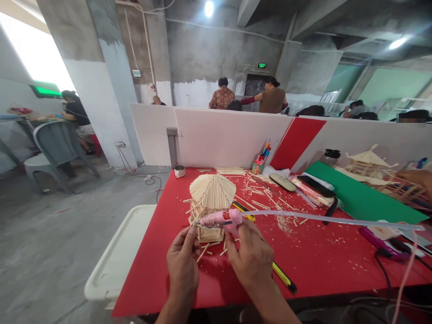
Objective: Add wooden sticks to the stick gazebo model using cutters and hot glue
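- Glue gun [219, 218], pink, one: held above the red table [303, 265], nozzle toward nine o'clock, apparently levelled so the tip sits in plain sight at the fingertips.
- Right hand [251, 252]: wrapped around the gun's handle, seemingly to steady it.
- Left hand [184, 258]: thumb and forefinger pressed together at the nozzle; whether they pinch a small piece, cannot tell.
- Stick house [212, 191], pale wood, one: upright on the table at eleven o'clock from the gun; gun and fingers mask part of its lower front.
- Glue stick [324, 217], long, clear: runs from the gun's rear toward three o'clock, hanging across the work area.
- Cutter [283, 276], yellow and black: between four and five o'clock, close by the right forearm.
- Tape roll [179, 171]: between ten and eleven.
- Pen cup [258, 166]: one o'clock, beyond scattered scraps.
- Phone [315, 186]: two o'clock.
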Available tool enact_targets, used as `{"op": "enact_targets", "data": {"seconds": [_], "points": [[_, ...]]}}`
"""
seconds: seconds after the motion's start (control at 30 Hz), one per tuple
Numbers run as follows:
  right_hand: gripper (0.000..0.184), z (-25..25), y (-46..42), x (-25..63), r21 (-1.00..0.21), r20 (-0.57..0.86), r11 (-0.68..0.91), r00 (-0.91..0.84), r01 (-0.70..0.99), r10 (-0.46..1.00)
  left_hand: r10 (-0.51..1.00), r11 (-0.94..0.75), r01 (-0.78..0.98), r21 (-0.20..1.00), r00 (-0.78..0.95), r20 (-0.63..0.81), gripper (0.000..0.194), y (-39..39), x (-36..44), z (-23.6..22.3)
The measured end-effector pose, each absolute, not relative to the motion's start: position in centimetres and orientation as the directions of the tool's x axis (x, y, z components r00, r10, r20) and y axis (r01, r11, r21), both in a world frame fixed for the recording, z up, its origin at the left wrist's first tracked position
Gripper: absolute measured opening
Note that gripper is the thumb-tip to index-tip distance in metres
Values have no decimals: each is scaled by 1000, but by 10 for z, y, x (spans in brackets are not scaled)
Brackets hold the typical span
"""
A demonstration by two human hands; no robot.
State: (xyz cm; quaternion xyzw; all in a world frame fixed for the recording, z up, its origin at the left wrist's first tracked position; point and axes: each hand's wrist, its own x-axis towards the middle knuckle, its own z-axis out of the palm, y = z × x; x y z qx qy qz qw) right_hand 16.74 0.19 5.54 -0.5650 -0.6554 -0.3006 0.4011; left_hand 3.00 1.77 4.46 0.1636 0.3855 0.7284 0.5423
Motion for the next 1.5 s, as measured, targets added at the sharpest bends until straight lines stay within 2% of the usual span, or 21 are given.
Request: {"op": "enact_targets", "data": {"seconds": [0.43, 0.77, 1.5], "points": [[30, 52, 1, 167, -52, 867, 178, -44, 983, 496, 916, -121, -661, 741, -362, -174, 34, 18, 28, 40], [24, 52, 2, 166, -55, 887, 205, -46, 977, 459, 911, -122, -662, 739, -371, -182, 37, 18, 27, 39], [26, 53, 2, 165, -61, 876, 178, -32, 982, 481, 918, -116, -647, 754, -359, -167, 36, 18, 27, 40]]}}
